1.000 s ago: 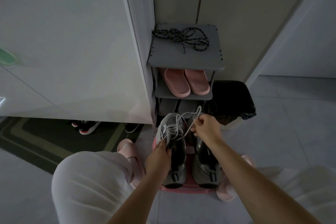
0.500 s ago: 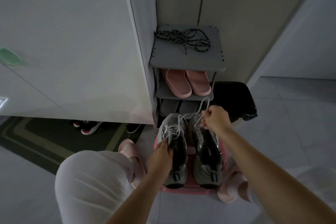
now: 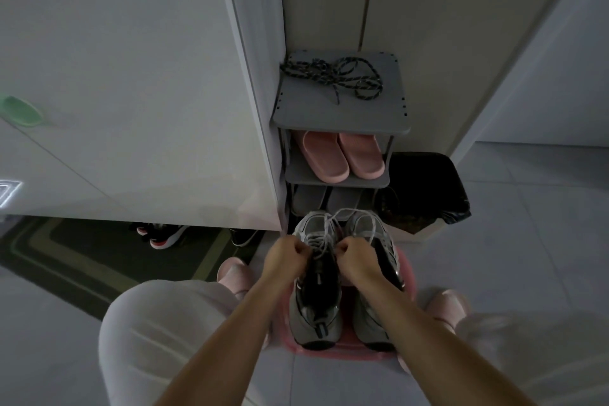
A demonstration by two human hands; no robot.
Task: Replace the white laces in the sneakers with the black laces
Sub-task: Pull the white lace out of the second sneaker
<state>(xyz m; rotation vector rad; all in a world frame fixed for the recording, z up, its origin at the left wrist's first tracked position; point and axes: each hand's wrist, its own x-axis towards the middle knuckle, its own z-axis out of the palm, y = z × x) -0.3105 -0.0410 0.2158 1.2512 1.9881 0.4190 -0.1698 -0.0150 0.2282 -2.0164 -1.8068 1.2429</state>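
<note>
Dropping your R hand [image 3: 354, 254] from its raised pull, you brought it beside L hand [image 3: 290, 252] on the left sneaker [image 3: 316, 303], both pinching white lace [image 3: 324, 224] at the eyelets. Unlacing looked barely begun; black laces [image 3: 333, 77] lay untouched atop shoe rack [image 3: 342, 117].

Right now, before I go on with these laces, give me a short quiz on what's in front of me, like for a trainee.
1. True or false: the black laces are already threaded into the sneakers.
2. What sits on the second shelf of the rack? A: pink slippers. B: boots. C: a folded towel.
3. Fill in: the left hand and the right hand both pinch the ____ laces.

Key: 1 false, they lie loose on the rack's top shelf. 2 A. 3 white, the white laces of the sneaker on the person's left.
</note>
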